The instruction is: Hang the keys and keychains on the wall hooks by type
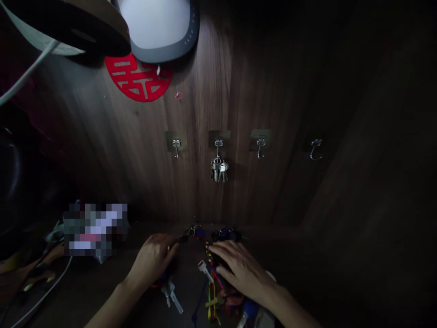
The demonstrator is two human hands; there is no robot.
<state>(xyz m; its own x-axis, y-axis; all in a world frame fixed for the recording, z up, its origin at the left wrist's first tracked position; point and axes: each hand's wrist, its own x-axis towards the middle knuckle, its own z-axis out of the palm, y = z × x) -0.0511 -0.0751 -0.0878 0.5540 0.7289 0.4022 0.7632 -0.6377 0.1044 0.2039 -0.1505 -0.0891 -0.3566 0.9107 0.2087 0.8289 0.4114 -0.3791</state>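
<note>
My left hand (155, 256) is closed, fingers curled downward, beside a small black piece (183, 238); what lies in its grasp is hidden. Just below it are two silver keys (173, 297). The fingertips of my right hand (241, 269) are at a multicoloured braided cord (208, 251), thumb a little apart from the forefinger. Between both hands lies a silver key with a red-marked head (205, 271). A brass-coloured key (214, 301) rests over yellow and green cords (211, 314). Under my right wrist are a blue-headed key (251, 309) and reddish cord, partly covered.
Metal hooks line the wooden panel (191, 196); a key bunch (219, 169) hangs from the second hook (218, 145). Dark keyrings (226, 234) lie at the panel's foot. A blurred-out package (95, 232) and white cable (51, 291) are at left. Rounded devices (159, 27) overhang above.
</note>
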